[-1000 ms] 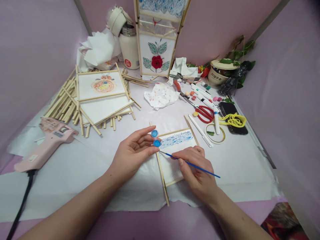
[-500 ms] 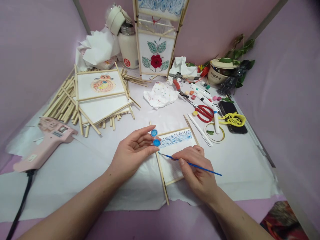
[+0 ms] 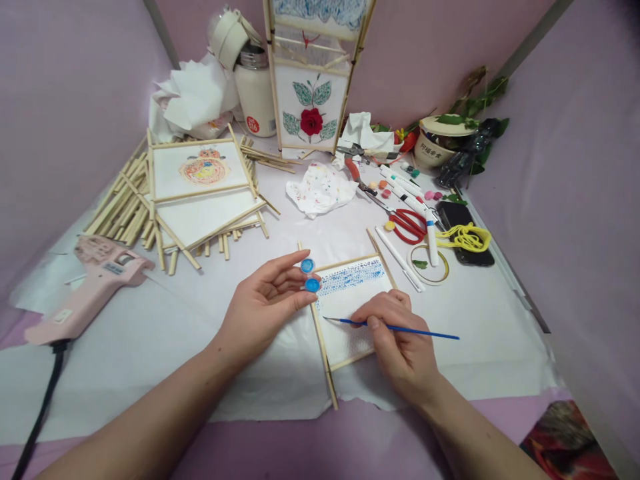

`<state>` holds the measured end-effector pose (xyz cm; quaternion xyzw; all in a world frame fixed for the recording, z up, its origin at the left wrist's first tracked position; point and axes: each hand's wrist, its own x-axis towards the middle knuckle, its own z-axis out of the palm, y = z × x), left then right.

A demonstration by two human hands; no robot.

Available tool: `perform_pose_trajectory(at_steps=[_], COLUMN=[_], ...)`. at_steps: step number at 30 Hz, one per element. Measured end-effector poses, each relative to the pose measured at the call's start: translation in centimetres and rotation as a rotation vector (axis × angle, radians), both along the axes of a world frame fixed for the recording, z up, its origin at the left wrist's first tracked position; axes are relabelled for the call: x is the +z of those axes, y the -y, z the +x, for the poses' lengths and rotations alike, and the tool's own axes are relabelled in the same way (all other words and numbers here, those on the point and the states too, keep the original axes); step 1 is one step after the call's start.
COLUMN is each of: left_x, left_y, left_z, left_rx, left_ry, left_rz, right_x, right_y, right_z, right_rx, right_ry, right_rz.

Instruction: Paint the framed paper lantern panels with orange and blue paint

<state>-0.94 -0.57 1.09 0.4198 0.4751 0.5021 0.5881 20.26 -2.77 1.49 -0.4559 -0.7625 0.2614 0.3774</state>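
Between the thumb and fingers of my left hand [image 3: 270, 293] is a small open paint pot [image 3: 313, 285] with blue paint, its blue-stained lid at the upper side. My right hand [image 3: 400, 333] grips a thin blue paintbrush [image 3: 415, 331], whose dark tip points left over the white panel. That panel [image 3: 345, 333] is set in a frame of thin wooden sticks [image 3: 323, 340] lying on the table. Rows of blue dabs [image 3: 353, 277] cover its upper part, with a few faint ones at the left edge. Whether the brush tip touches the panel I cannot tell.
A pink glue gun [image 3: 90, 287] with a black cord lies left, before a pile of wooden sticks [image 3: 120, 207]. Red-handled scissors [image 3: 407, 225], white markers, a tape roll [image 3: 427, 265] and a phone [image 3: 460, 233] lie right. Behind stand a rose panel [image 3: 311, 107] and a cream flask [image 3: 255, 93].
My right hand has moved a little right and down with the paintbrush, so the tip has left the panel's left edge. My left hand keeps the paint pot in nearly the same place.
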Motion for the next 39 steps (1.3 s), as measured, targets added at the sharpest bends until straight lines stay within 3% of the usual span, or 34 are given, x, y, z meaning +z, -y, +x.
perform_pose_trajectory(at_steps=[39], left_x=[-0.02], left_y=[0.03], left_z=[-0.03], left_rx=[0.003], left_ry=[-0.009], left_rz=[0.001], right_x=[0.15], right_y=[-0.36], right_z=[0.17], right_rx=[-0.033], right_ry=[0.035], right_rz=[-0.002])
